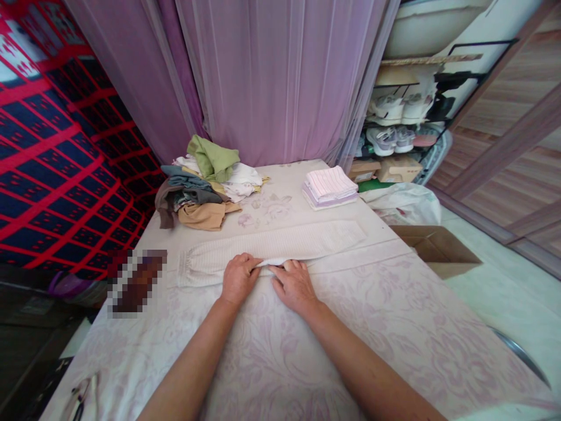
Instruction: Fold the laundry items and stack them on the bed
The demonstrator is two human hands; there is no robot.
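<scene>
A long cream ribbed garment (280,244) lies stretched across the table, folded lengthwise. My left hand (238,278) rests on its near edge with fingers curled, pinching the fabric. My right hand (293,285) sits beside it, fingers bent and pressing the same near edge. Both hands meet at the garment's middle. The table is covered by a pale cloth with a pink flower print (394,316).
A heap of unfolded clothes (205,184), green, grey, tan and white, lies at the back left. A folded striped stack (329,186) sits at the back right. An open cardboard box (438,248), a plastic bag and a shoe rack (403,123) stand to the right. A purple curtain hangs behind.
</scene>
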